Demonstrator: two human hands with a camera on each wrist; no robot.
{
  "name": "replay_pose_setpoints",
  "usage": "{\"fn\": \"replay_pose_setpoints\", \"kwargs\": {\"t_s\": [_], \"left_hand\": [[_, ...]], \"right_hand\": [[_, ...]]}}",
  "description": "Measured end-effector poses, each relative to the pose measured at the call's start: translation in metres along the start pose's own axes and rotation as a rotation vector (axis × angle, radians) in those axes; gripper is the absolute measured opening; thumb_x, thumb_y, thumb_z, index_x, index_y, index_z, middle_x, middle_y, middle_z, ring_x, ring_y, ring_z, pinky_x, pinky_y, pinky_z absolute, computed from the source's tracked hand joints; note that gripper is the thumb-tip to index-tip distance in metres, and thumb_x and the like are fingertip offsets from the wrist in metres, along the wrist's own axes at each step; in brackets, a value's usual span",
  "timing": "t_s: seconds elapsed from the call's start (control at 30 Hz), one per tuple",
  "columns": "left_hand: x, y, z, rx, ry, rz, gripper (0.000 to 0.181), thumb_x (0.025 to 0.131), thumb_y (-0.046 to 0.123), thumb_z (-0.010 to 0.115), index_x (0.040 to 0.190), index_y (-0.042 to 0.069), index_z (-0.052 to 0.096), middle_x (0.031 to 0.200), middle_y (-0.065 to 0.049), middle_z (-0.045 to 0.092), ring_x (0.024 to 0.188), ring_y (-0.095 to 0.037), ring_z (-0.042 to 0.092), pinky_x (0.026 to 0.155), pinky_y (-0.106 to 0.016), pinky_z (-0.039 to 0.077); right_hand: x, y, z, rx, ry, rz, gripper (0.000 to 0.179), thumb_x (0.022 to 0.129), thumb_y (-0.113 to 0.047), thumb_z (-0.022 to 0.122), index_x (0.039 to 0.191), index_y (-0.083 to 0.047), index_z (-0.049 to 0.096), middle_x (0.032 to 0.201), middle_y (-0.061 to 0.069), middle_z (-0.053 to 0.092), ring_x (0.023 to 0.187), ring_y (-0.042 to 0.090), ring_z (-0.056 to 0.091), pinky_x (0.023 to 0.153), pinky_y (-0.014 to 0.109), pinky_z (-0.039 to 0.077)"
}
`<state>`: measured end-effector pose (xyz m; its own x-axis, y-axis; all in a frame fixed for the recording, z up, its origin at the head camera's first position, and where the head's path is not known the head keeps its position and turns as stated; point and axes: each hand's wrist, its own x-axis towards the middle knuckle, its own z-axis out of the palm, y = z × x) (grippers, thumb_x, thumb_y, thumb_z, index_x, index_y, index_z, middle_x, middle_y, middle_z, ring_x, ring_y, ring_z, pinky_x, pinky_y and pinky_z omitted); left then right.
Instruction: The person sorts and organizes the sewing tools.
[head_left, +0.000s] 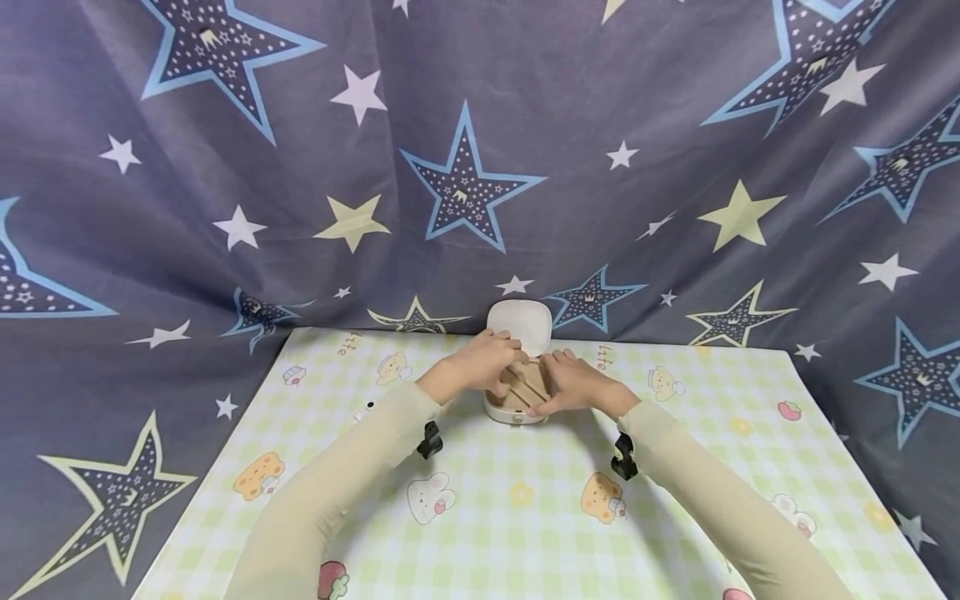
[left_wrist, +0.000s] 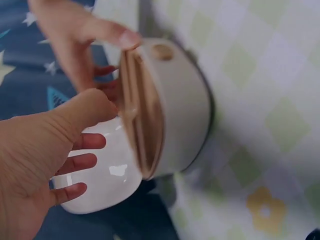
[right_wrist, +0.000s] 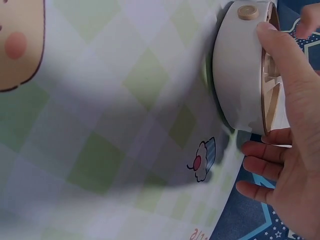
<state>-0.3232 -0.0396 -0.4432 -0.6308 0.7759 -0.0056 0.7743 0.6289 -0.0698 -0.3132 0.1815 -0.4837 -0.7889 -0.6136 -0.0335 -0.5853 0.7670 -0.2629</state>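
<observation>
A small white box (head_left: 516, 417) with a tan, divided interior (head_left: 531, 385) stands on the table, a round button on its front. Its white lid (head_left: 521, 323) is raised at the back. My right hand (head_left: 576, 385) holds the box at its right side, thumb on the front rim and fingers round the side. Over the left part of the interior is my left hand (head_left: 483, 363). Its thumb (left_wrist: 92, 107) points at the tan dividers (left_wrist: 132, 110), while the other visible fingers (left_wrist: 82, 162) bend loosely above the lid. The left index fingertip is hidden, so I cannot tell whether it pinches anything.
A pale green checked cloth (head_left: 517, 542) with cartoon prints covers the table. Behind its back edge hangs a dark blue curtain (head_left: 585, 217) with stars, close to the raised lid. Black wrist straps (head_left: 624, 457) show at both sleeves.
</observation>
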Motion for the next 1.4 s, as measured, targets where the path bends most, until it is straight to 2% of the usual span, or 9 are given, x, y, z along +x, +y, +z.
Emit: {"fn": "replay_pose_setpoints", "kwargs": {"t_s": [0.13,0.4,0.53,0.67,0.77,0.93,1.13,1.27,1.4], "left_hand": [[-0.013,-0.008,-0.012,-0.039,0.081,-0.044,0.053,0.079,0.028,0.080,0.130,0.018,0.067,0.121,0.000,0.068,0.114,-0.023,0.058,0.099,-0.046,0.046],[-0.046,-0.033,-0.035,-0.060,0.252,-0.111,0.058,0.080,0.037,0.078,0.133,0.018,0.065,0.123,-0.002,0.069,0.111,-0.025,0.058,0.091,-0.045,0.047],[-0.070,-0.048,-0.039,-0.095,0.282,-0.174,0.058,0.081,0.038,0.078,0.135,0.019,0.064,0.124,-0.002,0.068,0.113,-0.026,0.056,0.098,-0.050,0.047],[-0.092,-0.059,-0.037,-0.099,0.288,-0.214,0.057,0.083,0.038,0.078,0.135,0.021,0.065,0.123,-0.002,0.068,0.111,-0.025,0.055,0.097,-0.051,0.046],[-0.106,-0.066,-0.033,-0.084,0.304,-0.217,0.054,0.083,0.038,0.078,0.133,0.021,0.066,0.120,-0.001,0.069,0.109,-0.025,0.056,0.090,-0.047,0.046],[-0.126,-0.072,-0.021,-0.076,0.307,-0.216,0.052,0.083,0.038,0.078,0.130,0.019,0.067,0.122,-0.004,0.069,0.109,-0.026,0.056,0.091,-0.047,0.046],[-0.145,-0.072,0.003,-0.065,0.264,-0.189,0.049,0.077,0.032,0.081,0.122,0.016,0.071,0.117,-0.005,0.070,0.114,-0.030,0.059,0.099,-0.054,0.047],[-0.154,-0.071,0.019,-0.058,0.229,-0.156,0.042,0.072,0.026,0.080,0.112,0.015,0.073,0.108,-0.004,0.070,0.107,-0.028,0.060,0.094,-0.052,0.048],[-0.161,-0.068,0.031,-0.068,0.172,-0.145,0.037,0.072,0.030,0.083,0.104,0.015,0.073,0.102,-0.003,0.069,0.099,-0.023,0.057,0.087,-0.048,0.047]], "right_hand": [[0.000,-0.001,0.000,0.002,-0.005,0.011,0.091,0.073,-0.064,0.082,0.130,0.001,0.053,0.111,0.013,0.059,0.099,0.025,0.050,0.086,0.042,0.048],[-0.001,0.000,0.001,0.038,0.006,0.025,0.098,0.072,-0.061,0.083,0.137,0.004,0.049,0.122,0.020,0.059,0.107,0.030,0.053,0.095,0.049,0.049],[-0.002,0.000,0.003,0.054,0.004,0.024,0.096,0.072,-0.061,0.084,0.136,0.003,0.049,0.121,0.020,0.059,0.107,0.029,0.052,0.096,0.049,0.049],[-0.003,-0.001,0.004,0.076,0.002,0.033,0.096,0.072,-0.059,0.084,0.136,0.003,0.049,0.121,0.019,0.059,0.108,0.029,0.052,0.097,0.049,0.049],[-0.003,-0.001,0.003,0.086,0.010,0.034,0.096,0.072,-0.059,0.085,0.136,0.003,0.049,0.121,0.020,0.059,0.108,0.030,0.052,0.097,0.050,0.049],[-0.002,-0.001,0.004,0.100,0.003,0.043,0.095,0.072,-0.058,0.084,0.136,0.002,0.048,0.122,0.019,0.058,0.108,0.030,0.051,0.097,0.050,0.048],[-0.002,0.001,0.005,0.100,-0.005,0.048,0.095,0.072,-0.059,0.084,0.136,0.001,0.048,0.123,0.019,0.058,0.110,0.030,0.051,0.097,0.050,0.048],[-0.003,0.001,0.005,0.103,0.002,0.043,0.094,0.072,-0.058,0.084,0.135,0.001,0.048,0.121,0.019,0.058,0.108,0.030,0.051,0.095,0.050,0.048],[-0.003,0.000,0.004,0.110,0.004,0.036,0.094,0.072,-0.058,0.085,0.135,0.002,0.048,0.121,0.020,0.058,0.107,0.030,0.051,0.095,0.050,0.048]]}}
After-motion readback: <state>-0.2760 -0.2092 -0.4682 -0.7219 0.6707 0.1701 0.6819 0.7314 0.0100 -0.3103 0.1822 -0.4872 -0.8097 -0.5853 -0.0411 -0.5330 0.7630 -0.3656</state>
